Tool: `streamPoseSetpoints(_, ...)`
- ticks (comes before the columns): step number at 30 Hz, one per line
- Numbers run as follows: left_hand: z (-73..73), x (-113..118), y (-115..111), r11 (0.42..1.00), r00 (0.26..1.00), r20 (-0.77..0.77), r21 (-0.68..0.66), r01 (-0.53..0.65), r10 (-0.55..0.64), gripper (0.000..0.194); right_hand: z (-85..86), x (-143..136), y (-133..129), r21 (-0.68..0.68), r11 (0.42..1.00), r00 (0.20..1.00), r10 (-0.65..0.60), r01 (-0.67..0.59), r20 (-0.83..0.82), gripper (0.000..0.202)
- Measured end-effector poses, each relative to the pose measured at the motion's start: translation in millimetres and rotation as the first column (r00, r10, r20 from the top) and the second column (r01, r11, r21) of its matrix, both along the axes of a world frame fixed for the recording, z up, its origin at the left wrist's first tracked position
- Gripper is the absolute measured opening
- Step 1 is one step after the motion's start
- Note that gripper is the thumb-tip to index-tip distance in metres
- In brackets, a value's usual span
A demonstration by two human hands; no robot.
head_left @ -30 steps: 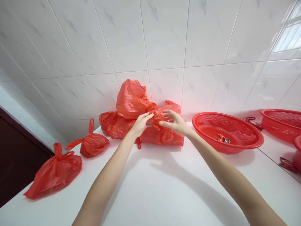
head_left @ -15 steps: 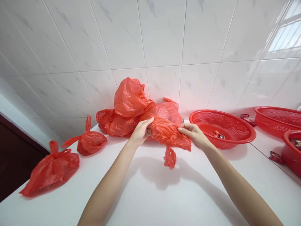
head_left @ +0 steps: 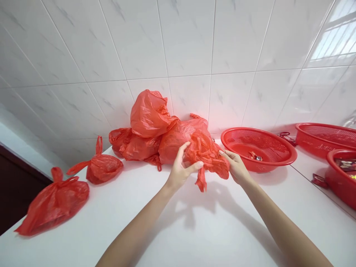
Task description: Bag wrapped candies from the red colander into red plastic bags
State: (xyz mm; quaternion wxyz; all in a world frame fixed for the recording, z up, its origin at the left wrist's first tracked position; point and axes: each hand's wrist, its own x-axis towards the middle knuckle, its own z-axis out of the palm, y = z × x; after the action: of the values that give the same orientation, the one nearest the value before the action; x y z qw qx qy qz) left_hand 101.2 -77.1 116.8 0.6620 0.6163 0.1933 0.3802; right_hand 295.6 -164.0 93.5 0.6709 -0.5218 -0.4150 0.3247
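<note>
A crumpled, thin red plastic bag point(head_left: 207, 152) hangs in the air above the white table, with a short end dangling below it. My right hand point(head_left: 235, 167) pinches the bag's right side, its thumb on top. At the left side, my left hand point(head_left: 180, 168) has its thumb and forefinger spread wide, touching the bag's edge; its other fingers are partly hidden. Behind the held bag, a pile of full-looking red plastic bags point(head_left: 150, 115) rests against the tiled wall.
Two tied red bags point(head_left: 104, 168) point(head_left: 59, 204) lie on the left. On the right stand a red colander point(head_left: 280, 161) with a few small wrapped items inside, a second red basket point(head_left: 311, 142) and a red bowl point(head_left: 336, 185). A small dark-red packet point(head_left: 319, 181) lies beside the bowl.
The bag, stretched between both hands before, is now bunched up. My left hand has moved right and its fingers have spread apart; the right hand keeps its pinch.
</note>
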Motion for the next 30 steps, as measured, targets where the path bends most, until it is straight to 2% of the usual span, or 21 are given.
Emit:
streamPoseSetpoints(2,-4.1,2.2,-4.5,0.996,0.998,-0.024,0.076,-0.052,0.054,0.088,-2.8,0.4,-2.4,0.049,0.991,0.985,-0.132,0.127,0.113,0.045)
streamPoseSetpoints(4,-6.8,3.4,-5.6,0.987,0.994,-0.040,0.135,-0.092,0.098,0.085,-0.4,-0.8,-8.1,0.173,0.947,0.918,-0.309,0.272,0.248,0.046)
streamPoseSetpoints(5,-7.9,3.7,-5.6,0.981,0.993,-0.048,0.164,-0.101,0.110,0.083,2.1,-2.2,-11.9,0.243,0.923,0.869,-0.369,0.299,0.331,0.047)
streamPoseSetpoints(7,-10.0,4.7,-5.9,0.970,0.991,-0.074,0.223,-0.092,0.111,0.071,7.2,-6.7,-19.1,0.327,0.915,0.757,-0.384,0.236,0.530,0.048)
streamPoseSetpoints(9,-12.2,6.3,-6.8,0.956,0.988,-0.101,0.281,-0.085,0.117,0.054,9.8,-12.5,-23.8,0.310,0.944,0.645,-0.309,0.116,0.699,0.043)
streamPoseSetpoints(11,-14.3,8.1,-6.9,0.947,0.982,-0.123,0.303,-0.102,0.145,0.039,8.9,-17.3,-25.5,0.274,0.960,0.594,-0.248,0.048,0.765,0.023)
streamPoseSetpoints(13,-16.0,9.1,-3.5,0.949,0.974,-0.136,0.283,-0.138,0.182,0.029,6.4,-18.7,-26.5,0.259,0.966,0.642,-0.214,0.024,0.737,0.005)
streamPoseSetpoints(14,-16.5,9.2,0.1,0.952,0.971,-0.135,0.263,-0.157,0.197,0.025,5.5,-17.6,-27.5,0.253,0.967,0.700,-0.197,0.023,0.687,0.007)
streamPoseSetpoints(17,-16.6,7.2,17.0,0.954,0.959,-0.094,0.163,-0.251,0.268,0.024,6.6,-7.9,-33.8,0.232,0.972,0.912,-0.120,0.028,0.393,0.013)
streamPoseSetpoints(18,-15.9,6.1,23.5,0.947,0.948,-0.081,0.125,-0.295,0.306,0.026,8.0,-3.4,-36.5,0.230,0.973,0.958,-0.096,0.033,0.270,0.016)
streamPoseSetpoints(20,-13.0,3.3,34.8,0.927,0.925,-0.070,0.064,-0.369,0.373,0.028,11.2,5.3,-41.0,0.229,0.972,0.996,-0.067,0.050,0.065,0.022)
streamPoseSetpoints(22,-7.9,-0.2,42.2,0.926,0.923,-0.068,0.034,-0.376,0.378,0.029,13.0,12.3,-43.5,0.213,0.974,0.996,-0.066,0.078,-0.063,0.022)
streamPoseSetpoints(24,-0.6,-5.0,45.8,0.964,0.961,-0.076,0.027,-0.265,0.267,0.030,12.7,17.4,-44.1,0.189,0.977,0.991,-0.082,0.102,-0.110,0.019)
streamPoseSetpoints(26,7.7,-11.8,47.4,0.995,0.988,-0.113,0.027,-0.100,0.102,0.031,11.0,21.5,-44.0,0.185,0.977,0.991,-0.091,0.107,-0.094,0.020)
streamPoseSetpoints(30,22.8,-31.1,52.5,0.989,0.974,-0.195,0.065,0.131,-0.116,0.030,8.5,29.9,-45.5,0.178,0.980,0.993,-0.101,0.087,0.068,0.021)
